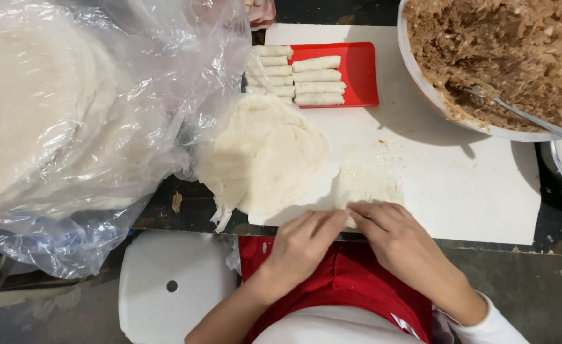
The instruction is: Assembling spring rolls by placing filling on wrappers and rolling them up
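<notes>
**Around the white board**

A red tray point(359, 67) at the far edge of the white board point(459, 191) holds two rows of finished pale rolls point(318, 81). A stack of round wrappers point(265, 153) lies just beside it, partly spilling from a large clear plastic bag point(89, 127) that holds more of them. A wide white bowl point(421, 83) of brown minced filling point(504, 44) sits at the right with a metal spoon point(536, 120) resting in it. A white stool point(172, 286) stands below the table edge.

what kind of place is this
Probably a home kitchen or small food-prep spot: both hands, left hand and right hand, fold a thin wrapper beside a bowl of filling and finished rolls on a red tray.
</notes>
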